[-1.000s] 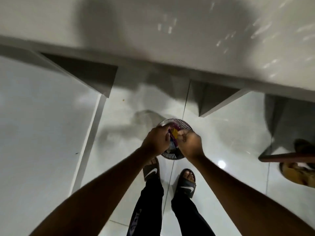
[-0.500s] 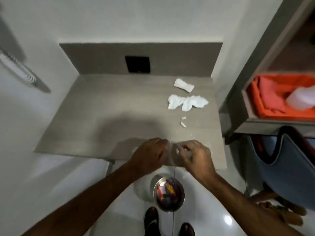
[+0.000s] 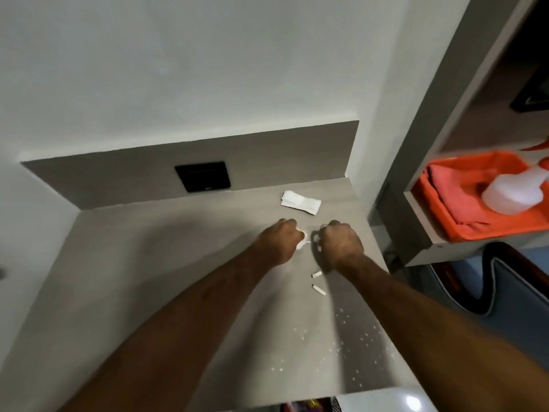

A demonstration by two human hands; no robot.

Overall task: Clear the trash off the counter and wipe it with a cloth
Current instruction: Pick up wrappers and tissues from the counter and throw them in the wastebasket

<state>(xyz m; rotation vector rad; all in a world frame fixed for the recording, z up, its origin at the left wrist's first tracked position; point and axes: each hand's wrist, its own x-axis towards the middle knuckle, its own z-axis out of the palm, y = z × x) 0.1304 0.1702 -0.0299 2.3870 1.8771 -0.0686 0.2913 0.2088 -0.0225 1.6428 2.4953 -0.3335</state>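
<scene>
Crumpled tissue (image 3: 302, 244) bunched under both fisted hands, left (image 3: 280, 242), right (image 3: 338, 243).

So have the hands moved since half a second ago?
Yes. Both the left hand and right hand went from the counter's front edge toward the back wall, onto the crumpled tissue.

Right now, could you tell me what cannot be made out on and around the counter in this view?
- Crumpled white tissue: mostly hidden under the left hand and right hand; each grip unclear.
- Trash bin: cut off by the bottom edge and the grey counter.
- White spray bottle in the orange tray: blurred, cut by the right edge.
- White specks: too small to identify.
</scene>
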